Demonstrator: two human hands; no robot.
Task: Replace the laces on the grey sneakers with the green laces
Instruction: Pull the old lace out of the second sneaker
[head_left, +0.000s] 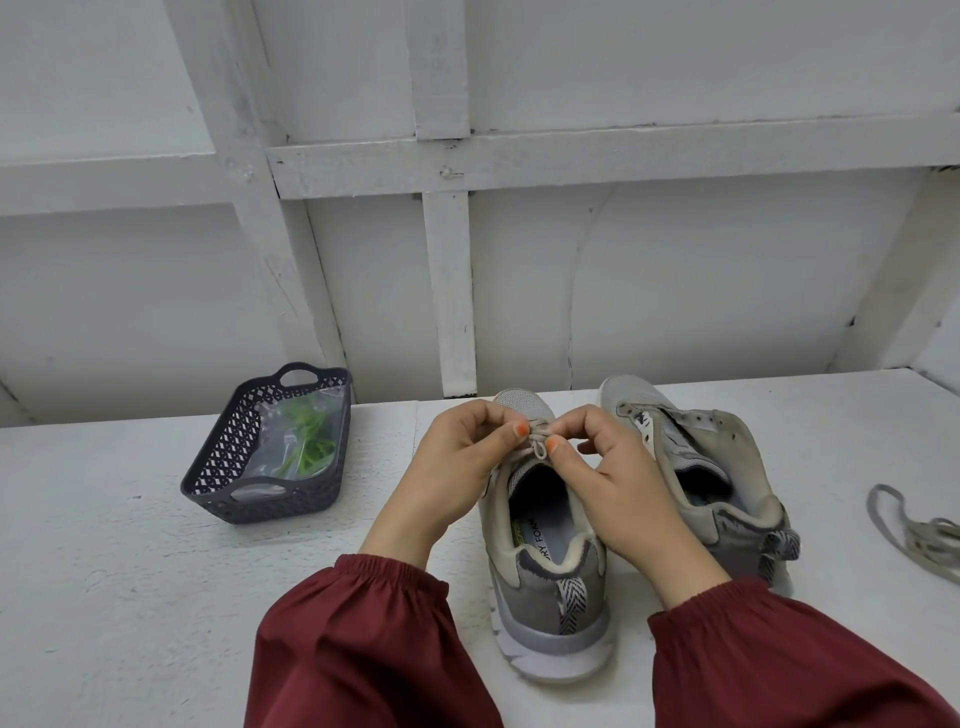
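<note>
**STATUS: GREY LACE KNOT HELD IN BOTH HANDS, NEAR SNEAKER**

1. Worktop (130, 597): white, painted, set against a white panelled wall.
2. Near sneaker (550, 587): grey, upright on its sole at centre, heel toward the person, toe toward the wall. The grey lace (537, 441) is threaded through the sneaker, w/ a knot at the top of the tongue.
3. Left hand (457, 462): grip closed on the grey lace. Thumb and fingers pinch the lace on the L side of the knot.
4. Right hand (623, 488): grip closed on the same lace. Thumb and forefinger pinch it on the R side of the knot. The palm lies over the collar of the near sneaker.
5. Second sneaker (727, 467): grey, just beside the near sneaker on its R, same heading, upper spread open.
6. Loose grey lace (914, 535): lies in a heap on the worktop at the far R, apart from both sneakers.
7. Green laces (306, 441): in a clear bag (270, 415) inside the dark lattice basket (223, 452), on the worktop well L of the sneakers.
8. Sleeves (363, 649): maroon, elastic cuffs at both wrists.
</note>
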